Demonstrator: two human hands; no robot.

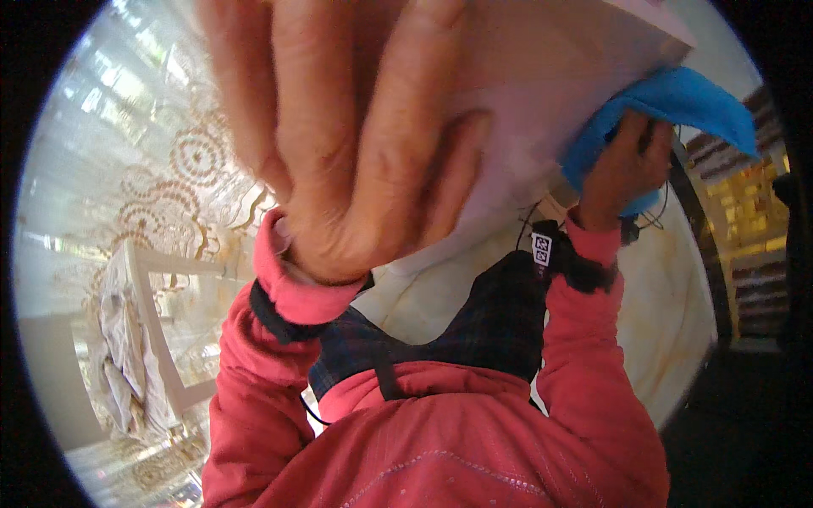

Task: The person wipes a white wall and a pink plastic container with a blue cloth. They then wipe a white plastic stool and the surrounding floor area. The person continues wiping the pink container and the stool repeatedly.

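Gripping a blue cloth (686,95) at two o'clock, the right hand (624,176) curls beside the pale panel (542,118) at one; at eleven, the left hand (351,161) spreads its fingers loosely, contact unclear.

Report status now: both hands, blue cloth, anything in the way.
Left hand raised across pale surface, contact unclear. Right hand gripping blue cloth at that surface's right side. Left hand blocks part of the surface.

Left grip (347,169) raised near the head, fingers extended and spread; right grip (625,173) farther off, fingers bent.
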